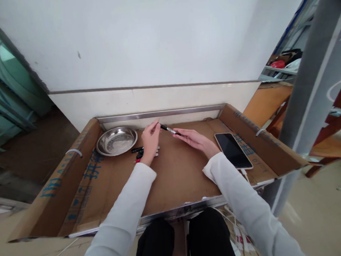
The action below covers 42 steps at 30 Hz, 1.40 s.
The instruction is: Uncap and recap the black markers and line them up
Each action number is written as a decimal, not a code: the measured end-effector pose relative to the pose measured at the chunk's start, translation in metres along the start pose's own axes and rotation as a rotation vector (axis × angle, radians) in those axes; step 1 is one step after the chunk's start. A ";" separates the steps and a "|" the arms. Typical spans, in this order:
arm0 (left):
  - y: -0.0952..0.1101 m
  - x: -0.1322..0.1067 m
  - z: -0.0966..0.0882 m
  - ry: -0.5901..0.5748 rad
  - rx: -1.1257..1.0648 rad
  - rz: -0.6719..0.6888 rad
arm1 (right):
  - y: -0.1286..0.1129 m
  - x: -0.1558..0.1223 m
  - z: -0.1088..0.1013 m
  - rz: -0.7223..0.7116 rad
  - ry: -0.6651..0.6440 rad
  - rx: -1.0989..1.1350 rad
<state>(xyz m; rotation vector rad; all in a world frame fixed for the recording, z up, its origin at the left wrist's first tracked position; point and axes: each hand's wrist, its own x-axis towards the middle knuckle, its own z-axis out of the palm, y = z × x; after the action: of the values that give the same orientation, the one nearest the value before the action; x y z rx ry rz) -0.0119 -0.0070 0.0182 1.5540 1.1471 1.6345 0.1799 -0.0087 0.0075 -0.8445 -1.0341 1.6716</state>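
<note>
A black and silver pen [169,130] is held slantwise above the cardboard between my two hands. My left hand [151,139] pinches its upper left end between thumb and fingers. At the lower right end, the fingers of my right hand [195,138] are pressed together around the pen's tip. Several more pens [138,151], mostly black with some red, lie under and beside my left wrist, which partly hides them. A round steel bowl [100,150] stands left of these pens.
Cardboard [178,175] lines the table, with folded-up side walls on the left and right. A phone [234,151] with a white cable [244,173] lies to the right. Behind the table is a white wall [161,36]; a grey post [317,61] stands at right.
</note>
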 end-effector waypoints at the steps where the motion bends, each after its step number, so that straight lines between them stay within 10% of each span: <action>1: -0.001 0.002 -0.001 0.020 -0.030 -0.009 | 0.000 0.000 -0.001 -0.009 0.010 0.003; 13: -0.007 0.006 -0.006 0.030 0.076 -0.050 | 0.001 0.000 -0.007 0.016 0.035 -0.023; 22: -0.006 -0.005 -0.003 -0.338 0.434 0.001 | -0.004 -0.003 -0.005 -0.032 0.065 -0.078; 33: -0.005 -0.003 -0.012 -0.522 0.779 0.228 | 0.015 -0.004 0.014 -0.455 -0.015 -0.949; 42: -0.003 -0.007 -0.009 -0.622 0.845 0.283 | 0.006 -0.011 0.006 -0.424 -0.120 -0.937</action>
<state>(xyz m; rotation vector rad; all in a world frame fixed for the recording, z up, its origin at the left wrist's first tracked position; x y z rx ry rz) -0.0205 -0.0136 0.0128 2.6004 1.3567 0.6648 0.1760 -0.0214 0.0051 -0.9992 -1.9765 0.8396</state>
